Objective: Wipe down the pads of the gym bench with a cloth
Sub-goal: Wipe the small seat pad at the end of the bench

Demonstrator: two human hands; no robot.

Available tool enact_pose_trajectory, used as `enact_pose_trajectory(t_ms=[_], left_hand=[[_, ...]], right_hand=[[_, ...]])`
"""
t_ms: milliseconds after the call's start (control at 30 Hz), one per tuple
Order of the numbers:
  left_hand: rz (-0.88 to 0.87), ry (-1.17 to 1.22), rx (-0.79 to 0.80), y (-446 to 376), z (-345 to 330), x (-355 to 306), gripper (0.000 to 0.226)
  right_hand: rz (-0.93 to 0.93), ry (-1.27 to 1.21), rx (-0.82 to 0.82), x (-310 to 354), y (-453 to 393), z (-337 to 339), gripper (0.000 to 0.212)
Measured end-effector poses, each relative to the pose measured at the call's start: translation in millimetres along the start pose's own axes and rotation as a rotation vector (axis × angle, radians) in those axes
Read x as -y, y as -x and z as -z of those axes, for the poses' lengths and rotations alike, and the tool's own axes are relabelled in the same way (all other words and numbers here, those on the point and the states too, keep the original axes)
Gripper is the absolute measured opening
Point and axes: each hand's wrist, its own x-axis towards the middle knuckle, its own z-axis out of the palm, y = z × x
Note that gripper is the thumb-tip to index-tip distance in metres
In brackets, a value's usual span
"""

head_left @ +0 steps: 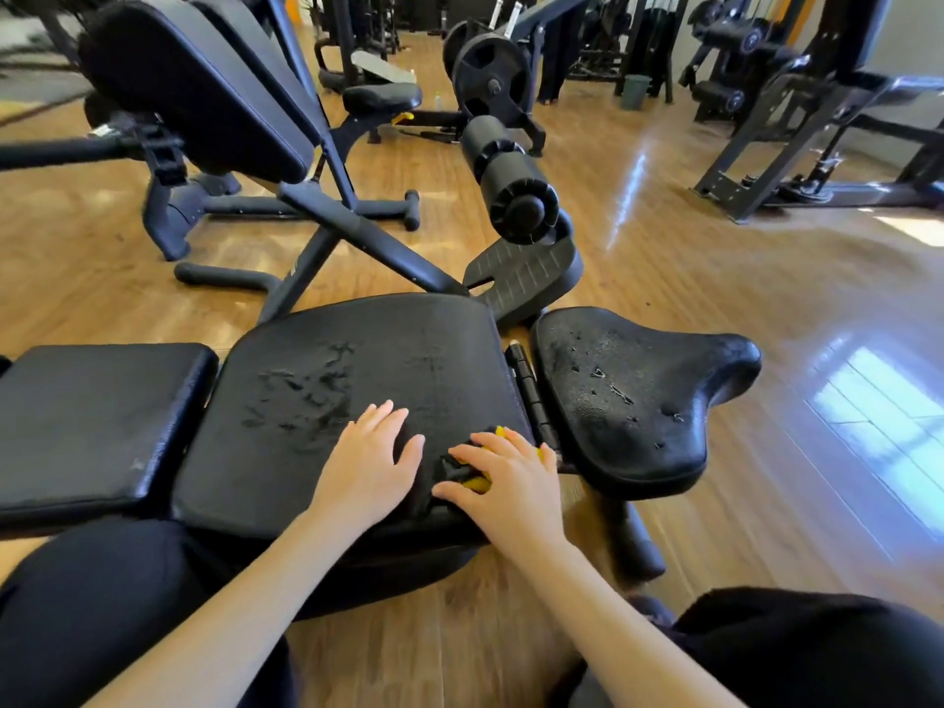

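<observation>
Pressing a yellow-and-black cloth onto the near right corner of the middle pad, the right hand lies palm down over it with fingers spread and nearly straight; whether any finger curls round the fabric cannot be told. Only scraps of the cloth show past the fingers and thumb. The left hand rests flat just beside it on the same pad, fingers straight and slightly apart, holding nothing; the two hands are near each other but not touching.

The middle pad is black and worn, its cover scuffed and wrinkled in a patch left of centre. To its left lies a smaller rectangular pad, glossy along the near edge. To its right, across a black hinge, sits a saddle-shaped seat with small tears in its surface. Beyond the pads stand a ribbed footplate and a foam roller on the bench's frame.

The person's dark-clothed knees fill the lower corners. The wooden floor shines with window light at right. Further back are another bench, a weight plate and a green bin.
</observation>
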Motion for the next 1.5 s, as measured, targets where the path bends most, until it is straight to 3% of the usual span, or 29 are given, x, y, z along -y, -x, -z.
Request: enact_pose_trajectory(t_ms=[133,233,400,500,567,667,933,1133,1333,1500], left_hand=[[-0.044,0.006,0.045,-19,-6,-15,0.049],[-0.116,-0.027,0.084,-27,-15,-22,0.050],[-0.209,-0.165,0.123,-34,-24,-22,0.056],[-0.228,-0.200,0.149,-34,-24,-22,0.059],[-0.232,-0.221,0.160,-35,-25,-22,0.061],[-0.236,-0.256,0.174,-37,-26,-20,0.064],[-0.260,-0.271,0.150,-38,-29,-19,0.072],[-0.272,-0.268,0.131,-38,-29,-17,0.080],[-0.262,-0.289,0.167,-40,-29,-17,0.070],[-0.252,-0.277,0.179,-39,-28,-18,0.069]], right_hand=[[0.069,-0.222,-0.070,-25,3,8,0.033],[-0.010,-0.323,-0.142,-51,7,17,0.028],[-0.082,-0.042,-0.413,-112,8,36,0.035],[0.007,0.278,-0.282,-130,-4,24,0.037],[0.042,0.348,-0.221,-131,-20,18,0.038],[0.034,0.321,-0.182,-128,-59,21,0.031],[0.007,0.266,0.013,-125,-174,25,0.037],[-0.044,0.239,-0.051,-133,-232,26,0.028],[-0.057,0.218,-0.095,-125,-209,26,0.026],[-0.060,0.165,-0.031,-121,-157,29,0.032]])
